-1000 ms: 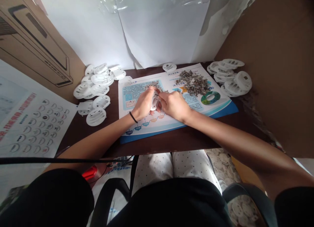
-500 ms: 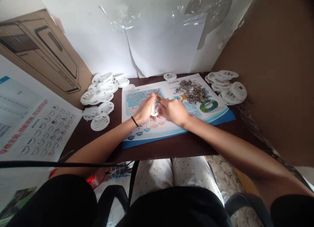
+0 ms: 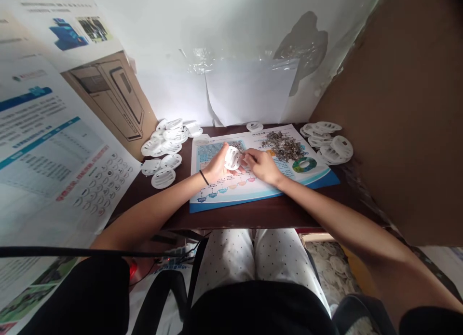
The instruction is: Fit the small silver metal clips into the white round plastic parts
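Observation:
My left hand [image 3: 216,167] holds a white slotted plastic disc [image 3: 232,158] upright on its edge, above a printed sheet [image 3: 231,192]. My right hand [image 3: 262,166] is next to the disc, with its fingertips pinched close to the disc's right side. Whether those fingers hold a tiny part is hidden. A heap of small grey metal parts [image 3: 282,146] lies on the sheet beyond my right hand. A few small bits also lie near the disc.
Two heaps of white slotted discs [image 3: 164,142] [image 3: 327,144] flank the sheet on the dark wooden table [image 3: 253,218]. A cardboard wall [image 3: 390,108] stands at right, a printed poster [image 3: 54,156] at left. More discs lie below at right [image 3: 333,265].
My view has tilted up and the table sits lower and smaller in the picture. The disc now shows more clearly between my hands, and my right hand is slightly further from it.

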Motion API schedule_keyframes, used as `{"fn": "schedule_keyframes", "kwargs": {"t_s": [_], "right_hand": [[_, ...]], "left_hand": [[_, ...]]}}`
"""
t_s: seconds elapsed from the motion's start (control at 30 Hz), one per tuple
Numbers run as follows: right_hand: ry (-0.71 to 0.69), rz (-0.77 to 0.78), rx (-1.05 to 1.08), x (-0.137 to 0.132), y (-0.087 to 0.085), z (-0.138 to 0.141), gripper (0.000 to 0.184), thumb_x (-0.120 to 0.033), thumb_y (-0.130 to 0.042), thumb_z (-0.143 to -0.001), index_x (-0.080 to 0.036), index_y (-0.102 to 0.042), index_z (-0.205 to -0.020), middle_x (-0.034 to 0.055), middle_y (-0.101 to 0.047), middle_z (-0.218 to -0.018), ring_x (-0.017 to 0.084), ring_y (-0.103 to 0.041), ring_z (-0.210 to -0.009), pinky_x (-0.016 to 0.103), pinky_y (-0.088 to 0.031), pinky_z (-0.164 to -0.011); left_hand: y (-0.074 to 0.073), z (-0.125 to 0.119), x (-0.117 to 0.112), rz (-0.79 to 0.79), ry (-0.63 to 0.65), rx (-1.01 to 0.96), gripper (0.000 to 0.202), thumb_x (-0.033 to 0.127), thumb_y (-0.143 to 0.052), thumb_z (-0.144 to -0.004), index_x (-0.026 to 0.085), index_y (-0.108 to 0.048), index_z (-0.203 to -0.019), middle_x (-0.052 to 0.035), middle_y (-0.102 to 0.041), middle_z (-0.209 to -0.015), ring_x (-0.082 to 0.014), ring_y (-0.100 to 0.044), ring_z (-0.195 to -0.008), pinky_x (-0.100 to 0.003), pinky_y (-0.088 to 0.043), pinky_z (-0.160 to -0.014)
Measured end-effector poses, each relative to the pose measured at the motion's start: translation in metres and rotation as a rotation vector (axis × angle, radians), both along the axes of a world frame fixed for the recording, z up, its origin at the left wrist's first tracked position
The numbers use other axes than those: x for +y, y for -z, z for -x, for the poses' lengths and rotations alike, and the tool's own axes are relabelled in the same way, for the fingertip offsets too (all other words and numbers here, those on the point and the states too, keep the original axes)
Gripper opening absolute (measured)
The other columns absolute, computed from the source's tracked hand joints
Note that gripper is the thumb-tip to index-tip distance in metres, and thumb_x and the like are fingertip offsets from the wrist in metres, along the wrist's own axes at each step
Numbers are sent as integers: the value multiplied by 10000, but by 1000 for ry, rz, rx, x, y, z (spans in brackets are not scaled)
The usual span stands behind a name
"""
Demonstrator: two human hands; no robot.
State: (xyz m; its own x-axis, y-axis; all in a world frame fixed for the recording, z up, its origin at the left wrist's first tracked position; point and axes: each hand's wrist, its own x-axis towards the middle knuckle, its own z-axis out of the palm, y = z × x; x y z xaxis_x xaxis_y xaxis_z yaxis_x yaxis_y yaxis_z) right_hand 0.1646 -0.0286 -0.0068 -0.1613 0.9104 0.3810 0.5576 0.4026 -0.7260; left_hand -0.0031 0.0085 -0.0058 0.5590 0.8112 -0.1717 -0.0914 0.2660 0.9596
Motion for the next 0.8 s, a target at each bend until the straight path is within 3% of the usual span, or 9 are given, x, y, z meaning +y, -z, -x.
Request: {"fn": "schedule_keyframes", "kwargs": {"t_s": [0.17,0.4,0.6,0.7,0.8], "right_hand": [[7,82,102,5,6,2,236,-286,-406,-844,-174,-603,-911,-55,-434,-522,122,-381,-496,252,-312,-562],[85,165,340,23,22,-2,201,-392,-394,-858,-226,-464,-770,-55,-456,-572,119,-409,-532,246,-318,-558],[-4,163,219,19,16,-2,370,-535,-492,-792,-205,-445,-631,-53,-418,-575,107,-372,-570,255,-273,-560],[-35,173,247,16,12,-2,375,-518,-539,-762,-202,-423,-596,-55,-392,-562,98,-347,-568,248,-249,-540],[-68,350,425,15,6,-4,333,-443,-591,-738,-203,-416,-588,-67,-338,-525,79,-289,-508,238,-196,-482]], "left_hand": [[-1,-1,0,27,-55,31,646,564,-103,-977,117,-568,-1001,-89,-671,-732,-188,-683,-618,-221,-446,-428],[-1,-2,0,33,-114,35,535,582,-269,-962,134,-556,-1013,-121,-681,-856,-212,-696,-705,-259,-519,-497],[-5,-3,-3,76,-177,-9,418,504,-330,-980,149,-551,-992,-105,-677,-926,-209,-669,-840,-347,-581,-716],[-8,-2,-2,119,-143,-44,413,479,-306,-993,141,-544,-1003,-106,-679,-943,-214,-657,-902,-364,-569,-792],[-8,4,3,200,-24,-89,546,550,-225,-981,124,-559,-1042,-136,-684,-967,-238,-658,-971,-398,-552,-862]]}}
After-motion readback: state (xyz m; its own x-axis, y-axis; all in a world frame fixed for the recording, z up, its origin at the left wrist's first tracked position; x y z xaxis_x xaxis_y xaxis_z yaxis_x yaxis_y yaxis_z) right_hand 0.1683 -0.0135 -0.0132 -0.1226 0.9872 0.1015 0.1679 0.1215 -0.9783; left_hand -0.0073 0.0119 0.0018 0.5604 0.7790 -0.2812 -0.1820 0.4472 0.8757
